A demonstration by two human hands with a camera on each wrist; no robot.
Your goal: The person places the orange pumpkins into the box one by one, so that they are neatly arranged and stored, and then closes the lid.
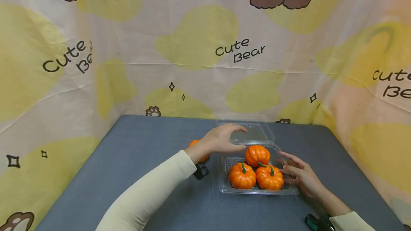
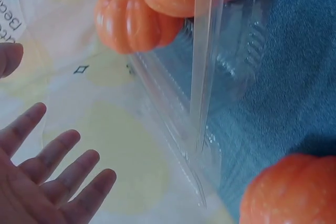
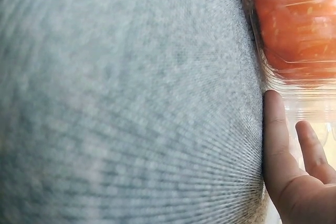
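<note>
A clear plastic clamshell box (image 1: 257,192) lies with its lid (image 1: 255,136) folded back behind it. Three small orange toy pumpkins with green stems sit inside: front left (image 1: 242,176), front right (image 1: 270,178) and rear (image 1: 257,155). My left hand (image 1: 221,139) hovers over the box's rear left side, fingers spread and holding nothing; the left wrist view shows its fingers (image 2: 58,153) apart from the box. Beside the box's right wall is my right hand (image 1: 303,175), its extended fingers at the plastic. Left of the box, another pumpkin (image 2: 294,195) is partly hidden by my left wrist.
Grey-blue cloth covers the table (image 1: 154,134). A printed curtain (image 1: 192,45) with bears and lettering stands behind it and along the sides. Each wrist wears a black device; the right one (image 1: 318,222) is close to the table's near side.
</note>
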